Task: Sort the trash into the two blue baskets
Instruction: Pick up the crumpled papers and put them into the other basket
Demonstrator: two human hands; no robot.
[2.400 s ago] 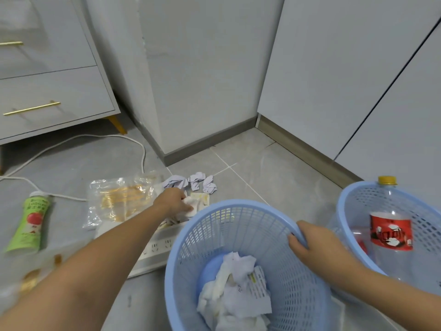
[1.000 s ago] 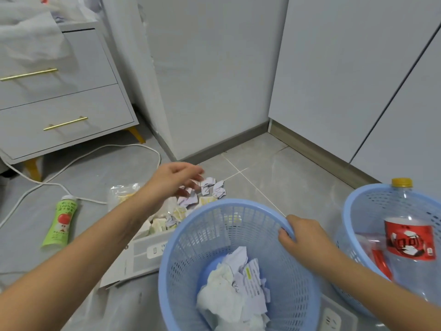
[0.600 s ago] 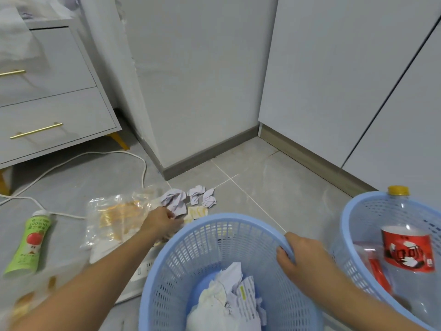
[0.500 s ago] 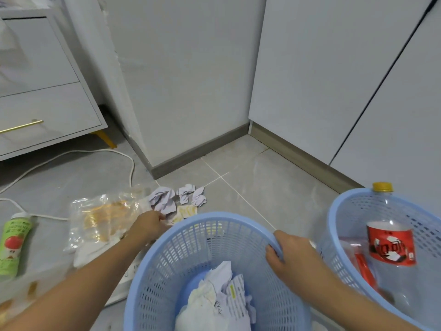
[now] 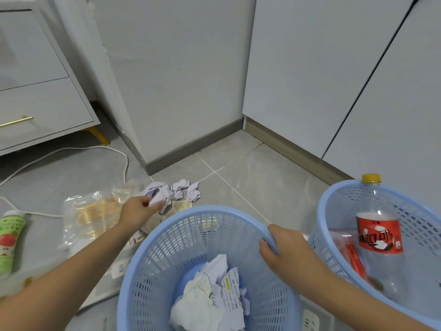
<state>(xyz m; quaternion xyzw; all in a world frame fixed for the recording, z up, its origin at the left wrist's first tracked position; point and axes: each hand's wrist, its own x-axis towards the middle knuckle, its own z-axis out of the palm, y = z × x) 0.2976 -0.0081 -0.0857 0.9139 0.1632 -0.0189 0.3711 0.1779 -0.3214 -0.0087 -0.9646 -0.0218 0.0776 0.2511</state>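
Observation:
The near blue basket point(image 5: 167, 237) holds crumpled paper point(image 5: 210, 292). My right hand point(image 5: 284, 249) grips its right rim. My left hand point(image 5: 140, 210) is closed on a crumpled white paper ball point(image 5: 161, 198) just beyond the basket's far left rim. Two more paper balls point(image 5: 187, 191) lie on the floor behind it. The second blue basket point(image 5: 334, 194) at the right holds a clear bottle with a red label point(image 5: 379, 235) and red wrappers point(image 5: 353, 259).
A clear plastic bag point(image 5: 93, 211) and a green bottle point(image 5: 9, 237) lie on the floor at the left. A white power strip point(image 5: 114, 271) sits under my left forearm, its cable point(image 5: 71, 151) running left. A drawer cabinet point(image 5: 35, 96) and white walls point(image 5: 179, 80) bound the corner.
My left hand, open above the pile a second ago, dropped to the floor and closed on a paper ball. My right hand kept its grip on the basket rim.

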